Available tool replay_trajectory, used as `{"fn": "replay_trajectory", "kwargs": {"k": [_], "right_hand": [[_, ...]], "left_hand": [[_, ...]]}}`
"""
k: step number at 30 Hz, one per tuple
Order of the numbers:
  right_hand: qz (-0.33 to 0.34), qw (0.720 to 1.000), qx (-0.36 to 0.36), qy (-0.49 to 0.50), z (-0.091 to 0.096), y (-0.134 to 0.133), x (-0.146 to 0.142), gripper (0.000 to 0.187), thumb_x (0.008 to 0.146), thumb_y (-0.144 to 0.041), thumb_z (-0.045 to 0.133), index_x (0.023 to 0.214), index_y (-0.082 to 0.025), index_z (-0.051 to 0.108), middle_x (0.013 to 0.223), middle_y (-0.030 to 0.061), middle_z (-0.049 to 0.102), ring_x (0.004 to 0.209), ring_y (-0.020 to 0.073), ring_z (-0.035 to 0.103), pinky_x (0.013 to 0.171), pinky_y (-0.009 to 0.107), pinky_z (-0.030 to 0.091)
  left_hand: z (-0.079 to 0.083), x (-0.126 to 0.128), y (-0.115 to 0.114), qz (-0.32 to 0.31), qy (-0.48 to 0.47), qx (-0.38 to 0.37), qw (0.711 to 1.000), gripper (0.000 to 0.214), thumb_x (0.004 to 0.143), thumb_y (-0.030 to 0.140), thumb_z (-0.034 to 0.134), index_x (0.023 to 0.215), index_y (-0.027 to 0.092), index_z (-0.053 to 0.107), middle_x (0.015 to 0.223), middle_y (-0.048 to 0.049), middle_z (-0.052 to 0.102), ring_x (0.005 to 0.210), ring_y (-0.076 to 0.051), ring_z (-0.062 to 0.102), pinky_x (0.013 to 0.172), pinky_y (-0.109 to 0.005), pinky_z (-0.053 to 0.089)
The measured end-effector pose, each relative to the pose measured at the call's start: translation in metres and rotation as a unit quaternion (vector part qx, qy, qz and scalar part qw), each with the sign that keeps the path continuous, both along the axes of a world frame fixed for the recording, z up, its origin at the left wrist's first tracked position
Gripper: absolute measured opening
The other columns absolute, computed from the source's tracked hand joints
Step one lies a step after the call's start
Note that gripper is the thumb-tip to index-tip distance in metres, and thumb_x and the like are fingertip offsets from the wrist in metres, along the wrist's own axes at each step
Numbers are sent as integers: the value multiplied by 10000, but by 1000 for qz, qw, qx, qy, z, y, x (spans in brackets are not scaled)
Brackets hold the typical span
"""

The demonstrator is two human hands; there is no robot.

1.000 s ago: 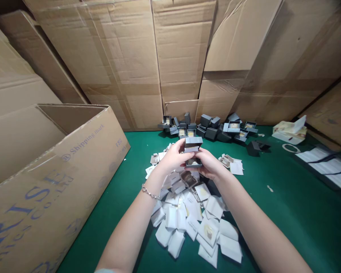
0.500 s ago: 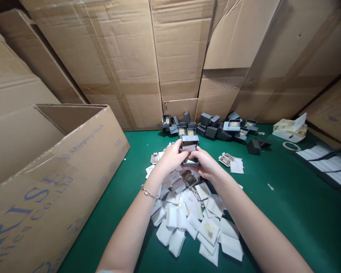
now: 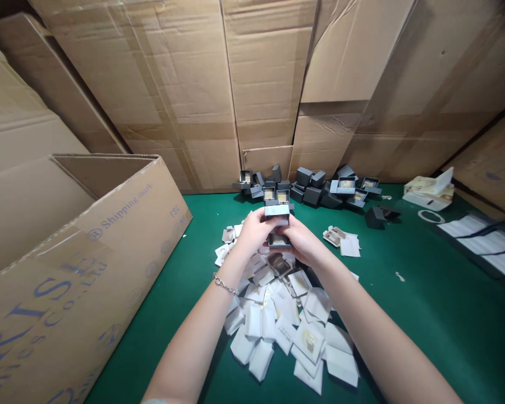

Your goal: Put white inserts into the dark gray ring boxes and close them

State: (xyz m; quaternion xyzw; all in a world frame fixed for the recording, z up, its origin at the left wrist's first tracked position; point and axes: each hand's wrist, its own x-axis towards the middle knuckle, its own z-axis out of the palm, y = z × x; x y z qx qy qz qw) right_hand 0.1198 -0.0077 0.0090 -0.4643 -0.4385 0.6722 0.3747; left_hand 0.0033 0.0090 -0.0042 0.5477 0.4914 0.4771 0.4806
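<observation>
Between my two hands is a small dark box (image 3: pixel 279 241) with its lid raised, held above the table. My left hand (image 3: pixel 256 227) is closed around its left side, and a bracelet circles that wrist. Gripping the right side, my right hand (image 3: pixel 299 238) has its thumb close to the left one near the hinge. Fingers hide much of the box, so what lies inside is unclear. Under and in front of my hands spreads a heap of white folded cards (image 3: pixel 284 303). Just beyond them stand several small dark boxes (image 3: pixel 312 195), some open with pale inserts.
A large open carton (image 3: pixel 122 241) takes up the left side of the green table (image 3: pixel 404 331). At the right are a dark tray of white pieces (image 3: pixel 471 238), a white ring (image 3: pixel 431 216) and an opened paper packet (image 3: pixel 429 191). Cardboard (image 3: pixel 185 84) walls the back.
The raised lid has tipped back and shifted slightly left between my hands. My left hand has moved a little, while the heap and the other boxes look the same.
</observation>
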Motion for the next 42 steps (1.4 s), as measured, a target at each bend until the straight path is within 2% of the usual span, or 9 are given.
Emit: {"fn": "replay_trajectory", "kwargs": {"k": [5,8,15,19,22,25,34,42], "right_hand": [[14,1000,6,-20,-1,0,2,471,686,-117,484,1135,-261,469,801,-15,655,613,147,664,554,292,562],[18,999,10,-37,-3,1,2,492,664,-125,489,1137,-262,473,823,-5,657,638,165,669,538,293,554],[16,998,12,-62,1,-2,-1,492,663,-154,493,1147,-240,476,869,24,662,664,183,669,536,305,556],[15,997,27,-74,8,-6,0,447,674,-197,518,1118,-250,500,839,15,654,640,173,661,531,300,558],[6,998,9,-60,9,-5,1,491,658,-182,515,1141,-263,497,841,7,650,623,162,654,530,294,558],[-18,999,1,-45,6,-2,1,528,641,-162,513,1157,-271,491,892,10,648,619,157,646,521,298,560],[-39,995,21,-91,3,-3,-5,587,678,-152,496,1246,-287,444,1045,38,631,658,165,650,501,296,565],[-34,997,35,-60,-10,3,-4,585,654,-144,461,1226,-265,445,939,19,649,595,174,647,461,302,548]], "left_hand": [[3,7,-4,33,-89,-47,994,203,575,205,710,761,163,640,773,-12,677,729,-165,607,692,-285,477],[3,10,-6,28,-129,-62,989,204,536,204,720,705,158,614,686,15,639,651,-138,572,645,-268,461],[11,10,-10,49,-140,-31,988,194,505,190,725,637,149,590,629,24,616,631,-133,565,666,-275,466],[15,7,-12,34,-123,-33,991,225,562,236,716,749,141,633,725,-11,663,697,-156,590,692,-289,473],[10,9,-10,50,-103,-50,992,235,633,267,673,833,152,632,854,-40,688,774,-168,606,707,-284,480],[4,13,-8,59,-129,-52,989,225,673,254,595,881,176,623,943,-41,691,847,-179,621,706,-273,490],[-4,12,-1,59,-115,-5,992,315,672,207,551,958,154,671,1007,-56,703,1032,-218,607,922,-336,464],[-3,11,-2,56,-105,14,993,275,653,208,567,892,159,694,962,-52,716,976,-215,630,881,-322,484]]}}
